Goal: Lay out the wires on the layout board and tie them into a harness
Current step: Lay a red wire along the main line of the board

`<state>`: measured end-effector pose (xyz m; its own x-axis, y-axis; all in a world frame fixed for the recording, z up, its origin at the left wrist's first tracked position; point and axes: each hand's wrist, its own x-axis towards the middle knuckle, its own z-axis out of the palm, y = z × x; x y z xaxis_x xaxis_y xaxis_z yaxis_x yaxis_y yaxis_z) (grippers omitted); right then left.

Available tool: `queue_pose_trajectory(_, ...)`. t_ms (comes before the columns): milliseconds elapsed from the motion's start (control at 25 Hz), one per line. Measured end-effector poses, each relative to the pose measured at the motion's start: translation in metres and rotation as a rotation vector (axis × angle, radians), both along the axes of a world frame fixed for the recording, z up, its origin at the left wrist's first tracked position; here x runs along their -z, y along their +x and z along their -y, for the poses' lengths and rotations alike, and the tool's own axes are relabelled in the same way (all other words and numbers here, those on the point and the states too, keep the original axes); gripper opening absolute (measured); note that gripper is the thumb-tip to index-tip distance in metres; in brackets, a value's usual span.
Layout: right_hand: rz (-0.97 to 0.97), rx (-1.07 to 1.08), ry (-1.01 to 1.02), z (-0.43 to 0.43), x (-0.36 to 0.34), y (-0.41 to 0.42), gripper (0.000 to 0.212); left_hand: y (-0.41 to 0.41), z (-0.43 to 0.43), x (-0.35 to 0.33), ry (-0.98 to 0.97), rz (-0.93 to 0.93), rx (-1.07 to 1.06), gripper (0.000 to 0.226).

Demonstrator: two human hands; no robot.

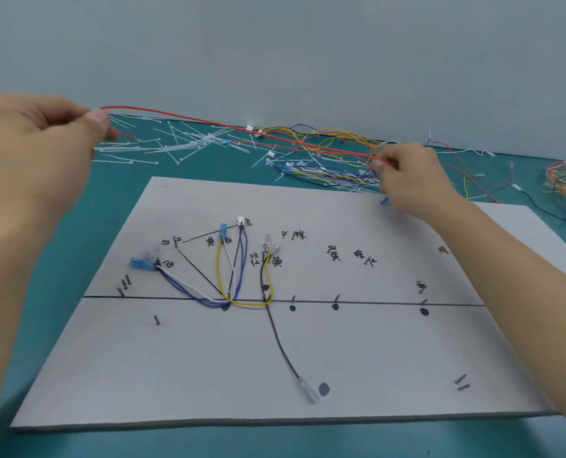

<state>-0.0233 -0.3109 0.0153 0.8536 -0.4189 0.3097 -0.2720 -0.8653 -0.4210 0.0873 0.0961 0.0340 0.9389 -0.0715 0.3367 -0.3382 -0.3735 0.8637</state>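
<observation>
Nearest to the person, below both hands, the layout board [209,375] lies on the worktop [116,193]. Some wires are already routed round its nails: a black wire [283,352] that ends in a clear terminal, a yellow wire [220,276], and blue and white wires [182,289] that run to a blue terminal [139,262] on the side of the left hand. Above the board the red wire [228,127] is in the air, stretched between the two hands. The left hand [37,150] pinches one end between thumb and forefinger. The right hand [410,176] pinches the other end with its fingers curled close together. A small blue connector [383,200] shows just under the right hand, and I cannot tell if it belongs to this wire. I judge the wire to be very light, thin and limp, with smooth insulation that may slip. It is best taken near its ends and kept in gentle tension, without a hard pull at a crimp. Beyond the left hand loose white cable ties [182,143] are scattered. Beyond the right hand a tangled pile of wires [334,140] lies near the wall [275,44].
</observation>
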Motion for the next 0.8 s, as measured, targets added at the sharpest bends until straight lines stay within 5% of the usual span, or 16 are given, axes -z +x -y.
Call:
queue_pose_trajectory(320,0.048,0.225,0.153,0.046,-0.009,0.010,0.039,0.002,0.007,0.011,0.030,-0.015,0.006,0.030)
queue_pose_trajectory(520,0.263,0.252,0.528,0.030,-0.020,0.024,0.040,-0.001,0.012,0.016,0.063,-0.001,0.009,0.027)
queue_pose_trajectory(680,0.117,0.312,0.046,0.031,-0.013,0.011,0.028,-0.008,0.018,0.015,0.078,0.006,0.017,0.020)
queue_pose_trajectory(800,0.094,0.419,0.179,0.037,-0.005,0.001,0.043,-0.014,0.022,0.014,0.116,-0.001,0.064,0.020)
